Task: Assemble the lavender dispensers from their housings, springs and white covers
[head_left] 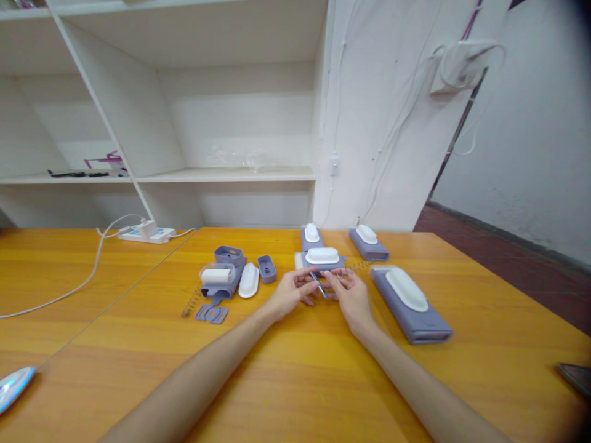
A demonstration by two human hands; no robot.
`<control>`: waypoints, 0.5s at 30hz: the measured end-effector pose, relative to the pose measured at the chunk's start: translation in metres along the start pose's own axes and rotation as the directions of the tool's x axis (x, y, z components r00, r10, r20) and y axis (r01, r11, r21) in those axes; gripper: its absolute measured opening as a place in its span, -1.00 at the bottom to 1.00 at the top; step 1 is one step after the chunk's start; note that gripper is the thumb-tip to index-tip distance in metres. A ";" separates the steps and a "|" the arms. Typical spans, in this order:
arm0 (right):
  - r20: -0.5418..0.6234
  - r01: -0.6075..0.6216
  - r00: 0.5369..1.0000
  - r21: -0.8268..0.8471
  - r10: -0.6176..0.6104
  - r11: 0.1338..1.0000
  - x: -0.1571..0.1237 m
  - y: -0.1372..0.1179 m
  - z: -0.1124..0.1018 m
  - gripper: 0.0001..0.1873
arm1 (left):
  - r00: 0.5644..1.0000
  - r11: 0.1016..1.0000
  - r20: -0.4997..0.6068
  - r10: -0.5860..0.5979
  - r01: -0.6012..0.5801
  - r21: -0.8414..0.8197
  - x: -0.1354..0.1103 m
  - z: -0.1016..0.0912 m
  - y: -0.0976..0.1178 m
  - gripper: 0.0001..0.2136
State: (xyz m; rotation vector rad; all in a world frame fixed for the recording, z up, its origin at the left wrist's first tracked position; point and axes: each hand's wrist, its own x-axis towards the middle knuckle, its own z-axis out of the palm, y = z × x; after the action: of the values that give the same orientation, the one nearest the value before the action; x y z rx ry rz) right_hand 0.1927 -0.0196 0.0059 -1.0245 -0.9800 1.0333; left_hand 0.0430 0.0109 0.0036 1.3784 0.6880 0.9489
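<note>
Both my left hand [295,288] and my right hand [351,296] are closed by the fingertips around a slim, shiny grey piece [318,285], held slanted above the table. It is too small and blurred to name its kind. Just behind my fingers lies a grey-purple case with a white ridged oval brush [322,255] on top. A thin coil spring [361,266] extends from beside my right hand toward the right. Farther right, a larger grey-purple case [422,317] carries a smooth white oval piece [406,289].
Left of my hands are loose parts: a white brush [249,280], small grey cups [266,269], a white roller [218,275], a spring [191,304] and a flat grey frame [212,314]. Another case [369,246] stands behind. A power strip [146,232] trails cables on the left.
</note>
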 end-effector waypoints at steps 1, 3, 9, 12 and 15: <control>0.003 -0.001 1.000 -0.003 0.001 1.000 0.000 0.000 0.000 -0.59 | 1.000 1.000 -0.001 -0.001 0.001 0.001 0.000 0.000 0.000 -0.44; 0.005 -0.001 1.000 -0.008 0.001 1.000 0.000 0.000 0.000 -0.59 | 1.000 1.000 0.000 -0.007 0.007 0.003 0.000 0.000 0.000 -0.43; -0.006 -0.005 1.000 0.004 0.005 1.000 0.000 0.000 0.000 -0.55 | 1.000 1.000 0.006 -0.012 0.012 -0.005 -0.001 0.000 0.002 -0.43; -0.012 0.006 1.000 -0.004 -0.006 1.000 0.000 0.001 0.000 -0.57 | 1.000 1.000 0.008 -0.006 0.006 -0.002 -0.001 -0.001 0.002 -0.43; 0.006 0.024 1.000 -0.010 -0.024 1.000 0.000 0.002 0.000 -0.60 | 1.000 1.000 0.011 0.000 0.000 0.001 0.000 -0.001 0.001 -0.43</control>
State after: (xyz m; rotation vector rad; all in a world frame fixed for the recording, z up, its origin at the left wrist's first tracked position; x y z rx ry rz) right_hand 0.1921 -0.0194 0.0042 -1.0161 -1.0010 1.0128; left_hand 0.0419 0.0108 0.0047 1.3829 0.6804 0.9408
